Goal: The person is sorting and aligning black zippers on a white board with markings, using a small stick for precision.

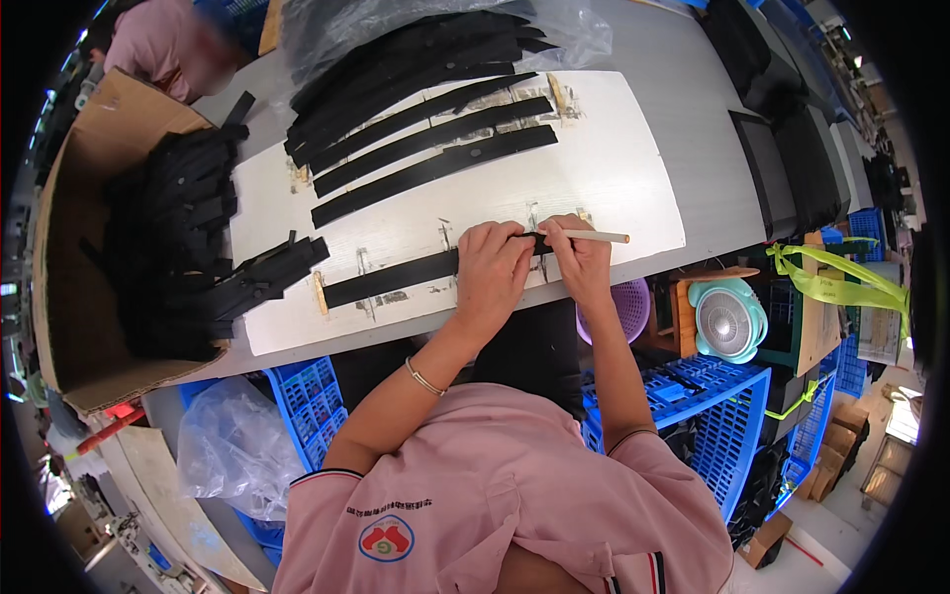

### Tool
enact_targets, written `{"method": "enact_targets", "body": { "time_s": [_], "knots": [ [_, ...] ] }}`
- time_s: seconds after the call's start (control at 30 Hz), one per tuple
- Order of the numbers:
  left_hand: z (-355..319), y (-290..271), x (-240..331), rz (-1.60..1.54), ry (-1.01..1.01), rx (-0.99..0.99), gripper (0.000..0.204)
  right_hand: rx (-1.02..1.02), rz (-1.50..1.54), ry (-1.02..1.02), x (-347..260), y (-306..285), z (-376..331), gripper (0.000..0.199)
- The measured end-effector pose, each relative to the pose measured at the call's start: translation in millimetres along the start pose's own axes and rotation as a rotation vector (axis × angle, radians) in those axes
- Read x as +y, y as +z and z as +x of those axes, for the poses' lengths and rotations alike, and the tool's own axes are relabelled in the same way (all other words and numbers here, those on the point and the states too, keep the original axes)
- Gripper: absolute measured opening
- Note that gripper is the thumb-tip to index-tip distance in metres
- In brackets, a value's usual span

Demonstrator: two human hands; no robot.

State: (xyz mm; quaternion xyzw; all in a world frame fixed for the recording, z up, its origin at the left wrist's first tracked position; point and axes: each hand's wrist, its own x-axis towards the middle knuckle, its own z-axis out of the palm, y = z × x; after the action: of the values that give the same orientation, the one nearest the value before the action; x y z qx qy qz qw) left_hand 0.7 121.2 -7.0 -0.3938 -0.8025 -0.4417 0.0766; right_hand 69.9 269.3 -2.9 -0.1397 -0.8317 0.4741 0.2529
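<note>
A long black strip (391, 282) lies along the near side of a white board (623, 158). My left hand (490, 274) presses on this strip near its right part, fingers bent and bunched together. Close beside it, my right hand (582, 259) grips a slim white pen-like stick (604, 237), which points out to the right. The stick's working end is hidden between my fingers at the strip. Farther up the board, several more black strips (435, 176) lie side by side, with a thick pile of strips (396, 74) behind them.
On the left, a cardboard box (74, 337) lies on its side, full of black strips (168, 238) that spill onto the board. Clear plastic sheeting (584, 30) is at the back. Blue crates (727, 436) and a turquoise fan (730, 319) stand below the table's right side. Another person (163, 45) is at far left.
</note>
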Motion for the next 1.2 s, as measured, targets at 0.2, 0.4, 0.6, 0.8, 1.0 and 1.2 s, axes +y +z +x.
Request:
{"method": "enact_targets", "body": {
  "time_s": [0.2, 0.4, 0.6, 0.8, 1.0, 1.2],
  "knots": [
    [-0.3, -0.3, -0.9, 0.004, 0.001, -0.005, 0.015, -0.049, 0.066, 0.03, 3.9, -6.7, -3.4, 0.016],
    [-0.4, -3.4, -3.8, 0.019, 0.008, 0.023, 0.015, -0.05, -0.016, -0.034, 2.0, -1.6, 0.1, 0.017],
    [-18.9, -19.1, 6.6, 0.105, -0.021, -0.038, 0.033, -0.006, 0.141, 0.127, 2.6, -7.1, -7.4, 0.021],
    [-28.8, -31.8, -0.1, 0.159, -0.088, -0.215, 0.051, 0.224, 0.262, 0.203, 0.2, -7.4, -13.9, 0.026],
    [46.3, -27.0, -57.6, 0.154, -0.027, -0.174, 0.052, 0.308, 0.326, 0.155, 5.1, 1.4, -10.4, 0.025],
    [20.9, -82.5, -68.1, 0.111, -0.098, -0.108, 0.05, 0.32, 0.337, 0.218, 7.8, 0.7, -10.4, 0.025]
  ]
}}
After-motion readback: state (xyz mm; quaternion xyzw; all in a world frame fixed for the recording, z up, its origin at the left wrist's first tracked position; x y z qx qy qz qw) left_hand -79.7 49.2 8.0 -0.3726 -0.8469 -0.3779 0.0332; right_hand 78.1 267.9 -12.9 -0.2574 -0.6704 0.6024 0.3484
